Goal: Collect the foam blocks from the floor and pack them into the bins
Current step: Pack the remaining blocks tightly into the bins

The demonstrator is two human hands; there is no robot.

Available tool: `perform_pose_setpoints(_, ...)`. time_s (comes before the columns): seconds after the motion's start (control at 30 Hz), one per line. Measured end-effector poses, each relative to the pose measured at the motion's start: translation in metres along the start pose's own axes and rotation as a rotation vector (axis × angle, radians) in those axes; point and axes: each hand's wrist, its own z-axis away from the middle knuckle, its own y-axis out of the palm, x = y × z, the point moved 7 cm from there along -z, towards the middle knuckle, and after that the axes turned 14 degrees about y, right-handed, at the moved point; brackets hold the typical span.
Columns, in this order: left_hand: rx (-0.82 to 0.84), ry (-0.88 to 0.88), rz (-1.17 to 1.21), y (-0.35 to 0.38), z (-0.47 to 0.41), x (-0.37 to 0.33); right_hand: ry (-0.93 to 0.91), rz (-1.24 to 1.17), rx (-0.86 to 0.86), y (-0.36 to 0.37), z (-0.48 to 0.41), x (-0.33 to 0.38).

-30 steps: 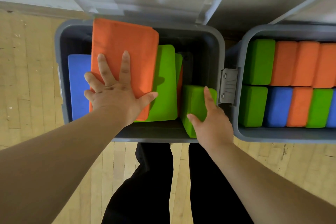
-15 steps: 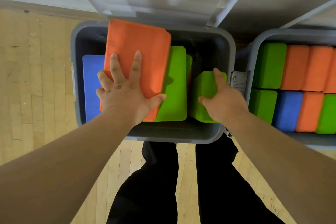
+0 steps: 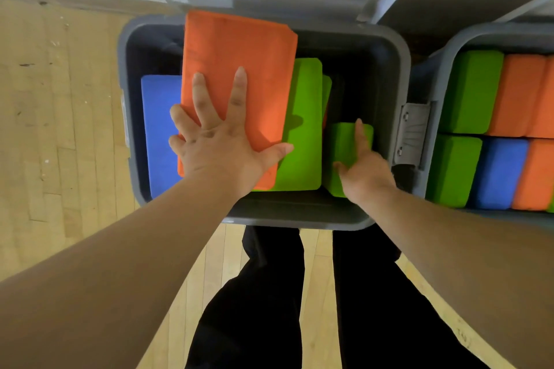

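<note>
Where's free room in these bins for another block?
In the left bin: gap at far right, bordered by the tall green block, the bin's right wall and the small green block in the right hand. Smaller pocket behind the blue block. Crowded: the middle, where the left hand presses the orange block; the right bin looks packed.

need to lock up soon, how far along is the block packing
Done: the right bin looks full. In hand: the left hand presses the orange block in the left bin; the right hand grips a green block in its open gap. Left: seat both; room remains there.
</note>
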Motion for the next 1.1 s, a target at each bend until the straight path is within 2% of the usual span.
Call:
perform_pose_setpoints(0.27, 0.017, 0.064, 0.148, -0.015, 0.007, 0.016, 0.042, 0.084, 0.058, -0.009, 0.025, 0.009)
perform_pose_setpoints(0.3, 0.014, 0.039, 0.197, -0.015, 0.009, 0.022, 0.033, 0.126, 0.019, -0.014, 0.031, 0.012)
perform_pose_setpoints(0.37, 0.037, -0.054, 0.320, -0.010, 0.016, 0.033, -0.097, 0.082, -0.113, -0.031, 0.055, 0.029)
perform_pose_setpoints(0.4, 0.057, -0.095, 0.380, -0.007, 0.019, 0.037, -0.182, -0.013, -0.118, -0.037, 0.070, 0.039)
perform_pose_setpoints(0.47, 0.065, -0.111, 0.454, -0.005, 0.024, 0.040, -0.258, -0.152, 0.039, -0.032, 0.091, 0.055)
perform_pose_setpoints(0.53, 0.045, -0.093, 0.534, -0.006, 0.027, 0.039, -0.225, -0.091, 0.175, -0.016, 0.096, 0.062)
perform_pose_setpoints(0.6, 0.020, -0.066, 0.613, -0.005, 0.031, 0.032, -0.197, -0.064, 0.226, -0.011, 0.095, 0.063)
perform_pose_setpoints(0.77, -0.043, 0.021, 0.786, -0.003, 0.039, -0.001, -0.301, -0.405, 0.421, -0.051, 0.116, 0.050)
perform_pose_setpoints(0.83, -0.017, 0.072, 0.854, -0.001, 0.034, -0.024, -0.303, -0.457, 0.328, -0.087, 0.120, 0.030)
perform_pose_setpoints(0.9, -0.009, 0.120, 0.831, 0.000, 0.026, -0.045, -0.293, -0.510, 0.131, -0.132, 0.123, 0.012)
perform_pose_setpoints(1.0, 0.050, 0.087, 0.582, 0.008, 0.010, -0.058, -0.299, -0.436, -0.139, -0.186, 0.130, -0.009)
perform_pose_setpoints(1.1, 0.234, 0.041, 0.328, 0.032, -0.003, -0.059, -0.275, -0.352, -0.251, -0.208, 0.134, -0.022)
